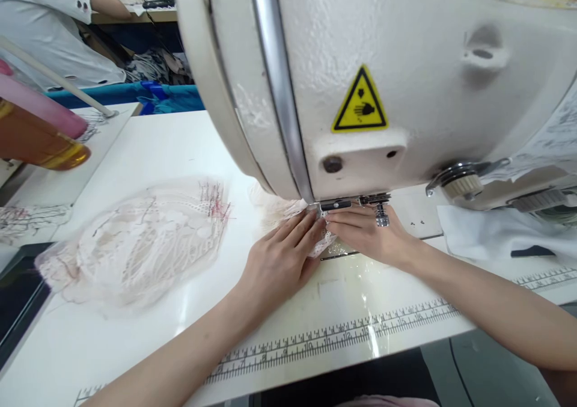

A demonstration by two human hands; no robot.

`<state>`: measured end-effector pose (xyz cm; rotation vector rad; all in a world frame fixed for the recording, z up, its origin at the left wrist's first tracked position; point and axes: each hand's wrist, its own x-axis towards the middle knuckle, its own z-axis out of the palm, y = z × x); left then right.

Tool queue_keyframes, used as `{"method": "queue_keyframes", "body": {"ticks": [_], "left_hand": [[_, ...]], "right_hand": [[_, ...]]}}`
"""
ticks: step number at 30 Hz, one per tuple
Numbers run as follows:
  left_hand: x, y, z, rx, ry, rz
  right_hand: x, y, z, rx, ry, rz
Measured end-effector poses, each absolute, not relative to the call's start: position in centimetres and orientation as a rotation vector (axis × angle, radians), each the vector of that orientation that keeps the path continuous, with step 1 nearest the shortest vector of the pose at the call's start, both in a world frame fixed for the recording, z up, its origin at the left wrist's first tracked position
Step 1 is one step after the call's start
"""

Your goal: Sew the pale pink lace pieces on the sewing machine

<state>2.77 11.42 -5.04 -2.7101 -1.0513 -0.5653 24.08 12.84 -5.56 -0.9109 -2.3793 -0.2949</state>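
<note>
A large cream sewing machine head fills the top of the view. Below it, at the presser foot, lies a small piece of pale lace. My left hand rests flat on that lace with fingers stretched toward the foot. My right hand lies beside it on the right, fingers pressed down on the same lace just under the needle area. The fingertips of both hands nearly meet at the foot.
A stack of pale pink lace pieces lies on the white table to the left. A printed ruler runs along the table's front edge. An amber bottle lies far left. Another person's white garment shows at the back left.
</note>
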Motion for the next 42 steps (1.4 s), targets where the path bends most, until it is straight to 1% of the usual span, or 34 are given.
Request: {"method": "queue_keyframes", "body": {"ticks": [11, 20, 25, 27, 32, 38, 42], "left_hand": [[2.8, 11.6, -5.1, -2.699, -1.017, -0.581], [2.8, 12.2, -5.2, -2.722, -1.084, -0.592], [2.7, 12.4, -5.2, -2.767, -0.908, -0.682], [2.7, 12.4, -5.1, -2.796, -0.876, -0.695], [2.5, 12.3, -5.0, -2.785, -0.982, -0.747], [2.4, 12.4, -4.9, -2.791, -1.096, -0.763], [2.5, 12.4, -5.0, -2.778, -1.119, -0.759]], "right_hand": [[24.1, 13.0, -4.7, -0.985, -2.415, -0.434], [24.0, 13.2, -4.8, -1.069, -2.359, -0.448], [24.2, 13.3, -5.5, -1.035, -2.412, -0.496], [24.2, 13.3, -5.7, -1.017, -2.466, -0.481], [23.8, 13.4, -5.9, -0.863, -2.611, -0.319], [22.8, 12.7, -5.9, -0.828, -2.536, -0.404], [22.6, 12.7, -6.0, -0.802, -2.529, -0.346]]}}
